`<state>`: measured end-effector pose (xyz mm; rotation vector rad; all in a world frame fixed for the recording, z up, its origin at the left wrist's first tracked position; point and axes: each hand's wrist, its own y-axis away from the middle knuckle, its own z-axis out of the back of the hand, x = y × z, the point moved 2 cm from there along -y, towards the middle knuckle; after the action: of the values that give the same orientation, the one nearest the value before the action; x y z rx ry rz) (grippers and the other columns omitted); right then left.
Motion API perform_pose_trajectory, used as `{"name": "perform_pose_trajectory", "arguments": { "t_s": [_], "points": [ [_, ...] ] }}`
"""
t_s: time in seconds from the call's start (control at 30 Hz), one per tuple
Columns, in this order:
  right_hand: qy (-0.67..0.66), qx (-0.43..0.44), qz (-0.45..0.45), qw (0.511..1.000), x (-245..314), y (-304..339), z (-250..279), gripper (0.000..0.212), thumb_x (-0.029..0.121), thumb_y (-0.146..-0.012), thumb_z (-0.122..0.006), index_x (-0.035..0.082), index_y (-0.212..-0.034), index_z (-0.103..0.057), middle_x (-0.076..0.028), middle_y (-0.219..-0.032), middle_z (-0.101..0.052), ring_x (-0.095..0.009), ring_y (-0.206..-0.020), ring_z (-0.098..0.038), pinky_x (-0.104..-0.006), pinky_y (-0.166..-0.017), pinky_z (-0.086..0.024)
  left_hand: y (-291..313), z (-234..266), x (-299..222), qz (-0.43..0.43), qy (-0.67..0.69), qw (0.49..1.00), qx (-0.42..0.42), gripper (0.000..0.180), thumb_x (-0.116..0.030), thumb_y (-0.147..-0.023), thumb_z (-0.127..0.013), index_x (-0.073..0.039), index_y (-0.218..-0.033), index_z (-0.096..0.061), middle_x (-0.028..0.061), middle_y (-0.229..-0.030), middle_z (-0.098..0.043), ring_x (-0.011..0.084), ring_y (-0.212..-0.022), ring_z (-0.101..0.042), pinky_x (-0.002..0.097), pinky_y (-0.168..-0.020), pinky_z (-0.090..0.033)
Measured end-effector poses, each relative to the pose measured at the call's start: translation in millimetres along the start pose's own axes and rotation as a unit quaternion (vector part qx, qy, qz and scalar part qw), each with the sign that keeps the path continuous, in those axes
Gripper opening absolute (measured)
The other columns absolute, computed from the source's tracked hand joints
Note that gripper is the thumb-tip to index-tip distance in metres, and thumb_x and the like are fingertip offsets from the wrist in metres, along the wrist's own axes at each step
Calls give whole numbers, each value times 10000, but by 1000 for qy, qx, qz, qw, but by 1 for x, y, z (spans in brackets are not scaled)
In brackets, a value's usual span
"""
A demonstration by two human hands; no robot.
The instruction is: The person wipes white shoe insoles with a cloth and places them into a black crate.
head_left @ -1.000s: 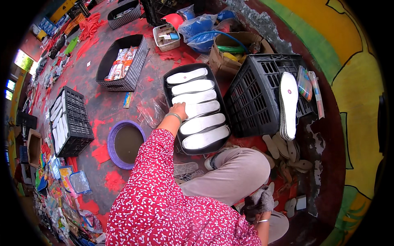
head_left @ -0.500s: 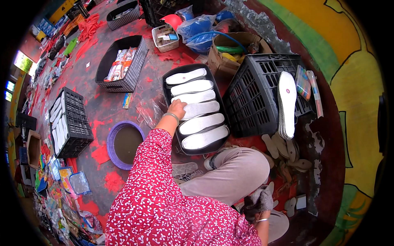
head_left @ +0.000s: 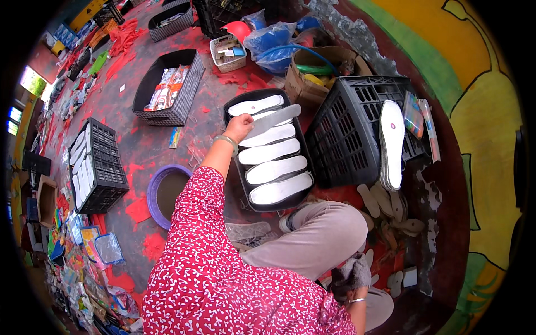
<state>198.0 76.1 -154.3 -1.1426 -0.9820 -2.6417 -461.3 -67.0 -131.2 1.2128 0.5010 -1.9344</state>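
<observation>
At far left, shows white insoles (head_left: 82, 164) packed in a black plastic crate (head_left: 106, 192). Further right, shows a purple basin (head_left: 152, 204) and, higher up, a checked box (head_left: 178, 114) with orange-and-white packets (head_left: 168, 86), printed but too small to read. Pinches one end of a grey insole (head_left: 273, 120) between thumb and fingers of the left hand (head_left: 239, 127), closed down to a narrow grip. No longer rests at the middle stacks as half a second ago; now holds the insole aslant over the upper stacks in the black tray (head_left: 293, 202). Suggests, as a judgement, a single piece separated from the rest. Keeps the right hand (head_left: 353, 278) low by the knee, wrapped in or holding grey fabric (head_left: 362, 268); cannot tell which, nor how far spread. At right, shows a large lattice crate (head_left: 346, 131) and a white-topped insole stack (head_left: 392, 139) bearing a small round mark, illegible.
</observation>
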Motion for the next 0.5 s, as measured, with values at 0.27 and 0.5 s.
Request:
{"name": "perform_pose_trajectory", "arguments": {
  "t_s": [0.27, 0.5],
  "points": [
    [-103, 4, -88, 991, 0, -3, -2, 354, 354, -943, -386, 73, -1064, -564, -62, -972, -618, -229, -828, -590, -339, -732, -485, 9, -34, 16, -269, -198, 938, -86, 239, 54, -699, -482, -54, -905, -539, 168, -889, -555, 363, -906, -513, 426, -798, -428],
    [-238, 26, -127, 963, 12, -4, -5, 338, 296, -923, -461, 64, -1154, -544, -55, -1083, -593, -209, -916, -578, -318, -780, -475, 33, -66, 34, -112, -365, 923, 36, 265, 35, -726, -491, -71, -967, -523, 126, -1019, -512, 303, -1016, -483, 387, -841, -445]
  ]
}}
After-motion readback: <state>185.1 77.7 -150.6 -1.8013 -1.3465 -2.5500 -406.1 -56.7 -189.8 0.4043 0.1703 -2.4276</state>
